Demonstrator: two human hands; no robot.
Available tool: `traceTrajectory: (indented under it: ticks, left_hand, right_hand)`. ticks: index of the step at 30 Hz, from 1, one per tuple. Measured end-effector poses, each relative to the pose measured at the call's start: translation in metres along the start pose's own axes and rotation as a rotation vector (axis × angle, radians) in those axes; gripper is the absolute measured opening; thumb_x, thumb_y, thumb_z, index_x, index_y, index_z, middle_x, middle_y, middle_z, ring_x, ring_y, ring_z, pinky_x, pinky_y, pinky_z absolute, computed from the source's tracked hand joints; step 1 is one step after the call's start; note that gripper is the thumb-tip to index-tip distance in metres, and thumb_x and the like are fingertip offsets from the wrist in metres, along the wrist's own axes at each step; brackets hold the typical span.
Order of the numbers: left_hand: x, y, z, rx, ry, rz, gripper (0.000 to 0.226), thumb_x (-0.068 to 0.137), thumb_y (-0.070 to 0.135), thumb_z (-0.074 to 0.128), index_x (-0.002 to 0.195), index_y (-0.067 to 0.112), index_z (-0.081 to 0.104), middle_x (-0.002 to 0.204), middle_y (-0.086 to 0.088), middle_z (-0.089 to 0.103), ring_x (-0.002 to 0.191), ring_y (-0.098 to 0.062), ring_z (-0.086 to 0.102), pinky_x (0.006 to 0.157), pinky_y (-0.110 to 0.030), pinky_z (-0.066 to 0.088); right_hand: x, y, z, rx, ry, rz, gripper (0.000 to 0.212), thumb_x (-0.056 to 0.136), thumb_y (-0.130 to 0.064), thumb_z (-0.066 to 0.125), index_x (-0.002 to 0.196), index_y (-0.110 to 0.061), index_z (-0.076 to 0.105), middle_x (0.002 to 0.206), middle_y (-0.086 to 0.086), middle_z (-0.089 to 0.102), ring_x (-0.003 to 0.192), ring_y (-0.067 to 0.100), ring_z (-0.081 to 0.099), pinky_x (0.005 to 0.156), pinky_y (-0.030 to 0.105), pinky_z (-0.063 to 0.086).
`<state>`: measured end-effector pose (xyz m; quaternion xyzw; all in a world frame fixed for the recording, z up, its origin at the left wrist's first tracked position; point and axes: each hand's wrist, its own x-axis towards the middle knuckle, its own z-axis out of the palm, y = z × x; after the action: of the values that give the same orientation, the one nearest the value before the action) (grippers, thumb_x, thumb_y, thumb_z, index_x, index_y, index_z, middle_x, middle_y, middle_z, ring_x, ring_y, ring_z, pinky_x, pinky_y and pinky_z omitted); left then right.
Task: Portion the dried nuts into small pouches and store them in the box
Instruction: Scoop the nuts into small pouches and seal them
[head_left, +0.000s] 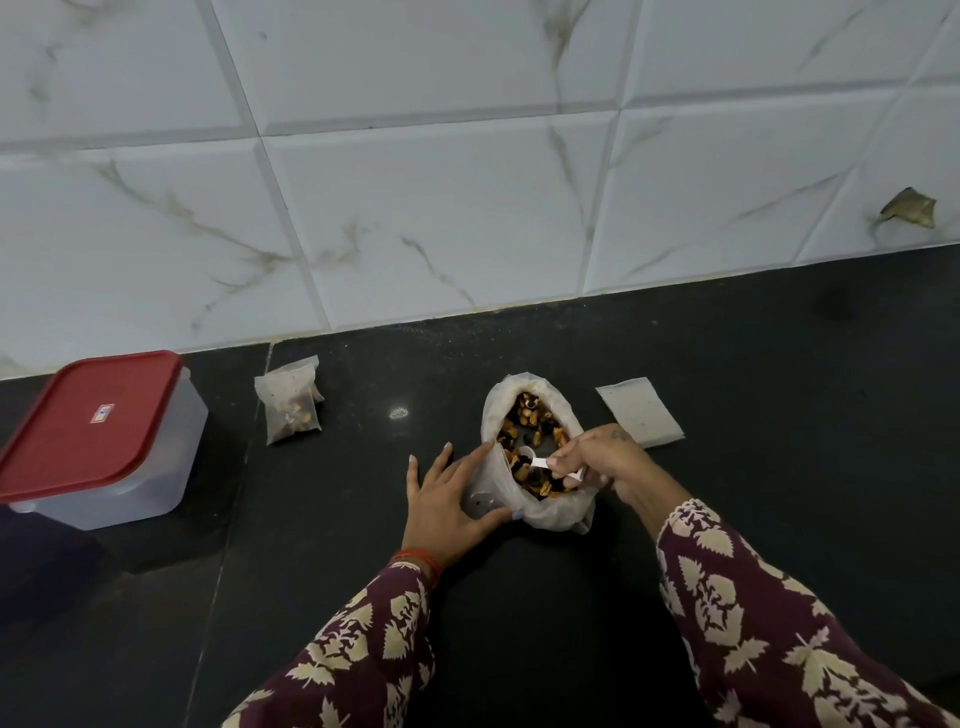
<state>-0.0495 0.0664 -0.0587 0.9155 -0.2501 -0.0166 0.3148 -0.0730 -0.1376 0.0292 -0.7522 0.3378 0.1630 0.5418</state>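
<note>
Just below the centre of the frame an open bag of dried nuts (535, 415) stands on the black countertop (779, 389), its translucent mouth spread wide so the brown, orange and dark pieces show inside. The right hand (602, 462) reaches in over the bag's right rim, its fingers curled and pinched round the handle of a small white spoon (545, 464) whose bowl sits among the nuts. The left hand (447, 499) lies at the bag's lower left, fingers nearly straight and spread, with the thumb pressing a small clear pouch (491, 493) against the side of the bag; the pouch is held upright with its top edge level with the bag's mouth. Both sleeves carry a maroon print with cream leaves, and a red thread band circles the left wrist. Left of centre, near the tiled wall (415, 182), a filled pouch (290, 402) rests on the counter, nuts gathered in its lower half. To the right of the bag lies a flat, empty pouch (636, 410). At the left edge sits the translucent box (130, 467), closed by a red lid (88, 421) that bears a small white sticker with red and dark marks, too small to read.
</note>
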Motion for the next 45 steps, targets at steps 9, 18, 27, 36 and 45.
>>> traceTrajectory:
  ticks: [9, 18, 27, 36, 45]
  left_hand:
    - [0.0, -0.001, 0.0, -0.001, 0.0, 0.013, 0.079, 0.066, 0.081, 0.044, 0.135, 0.053, 0.019, 0.142, 0.015, 0.044, 0.144, -0.013, 0.016, 0.116, -0.046, -0.014]
    - [-0.001, 0.0, -0.001, -0.028, 0.001, 0.008, 0.082, 0.066, 0.082, 0.045, 0.139, 0.052, 0.022, 0.142, 0.013, 0.044, 0.144, -0.013, 0.017, 0.115, -0.043, -0.015]
    - [0.001, 0.002, -0.005, -0.143, 0.001, -0.016, 0.079, 0.064, 0.08, 0.047, 0.135, 0.053, 0.023, 0.141, 0.016, 0.043, 0.142, -0.011, 0.019, 0.115, -0.043, -0.015]
    - [0.011, 0.011, -0.01, -0.383, 0.063, -0.054, 0.076, 0.063, 0.077, 0.058, 0.131, 0.055, 0.033, 0.139, 0.02, 0.046, 0.132, -0.001, 0.036, 0.118, -0.047, -0.005]
    - [0.016, 0.013, -0.01, -0.595, 0.044, -0.125, 0.073, 0.06, 0.072, 0.071, 0.126, 0.057, 0.042, 0.129, 0.025, 0.053, 0.123, -0.005, 0.05, 0.111, -0.056, 0.028]
  right_hand:
    - [0.002, 0.012, 0.006, 0.287, 0.033, 0.11, 0.008, 0.078, -0.005, 0.073, 0.084, -0.005, 0.069, 0.074, 0.006, 0.072, 0.055, 0.007, 0.063, 0.031, 0.011, 0.028]
    - [0.0, 0.016, 0.005, 0.417, 0.035, 0.119, 0.004, 0.079, -0.005, 0.071, 0.081, -0.004, 0.068, 0.074, 0.006, 0.07, 0.057, 0.007, 0.062, 0.03, 0.011, 0.028]
    - [-0.008, 0.017, -0.001, 0.48, 0.078, 0.061, 0.006, 0.08, -0.006, 0.07, 0.086, -0.008, 0.071, 0.076, 0.004, 0.071, 0.05, 0.003, 0.062, 0.034, 0.01, 0.029]
    - [-0.033, 0.015, -0.013, 0.484, 0.116, -0.1, 0.007, 0.08, -0.005, 0.07, 0.082, -0.011, 0.072, 0.079, 0.004, 0.073, 0.066, 0.009, 0.064, 0.044, 0.013, 0.031]
    - [-0.049, 0.006, 0.01, 0.003, 0.223, -0.446, 0.006, 0.077, -0.02, 0.076, 0.083, -0.023, 0.074, 0.076, -0.006, 0.072, 0.071, 0.008, 0.067, 0.07, 0.022, 0.052]
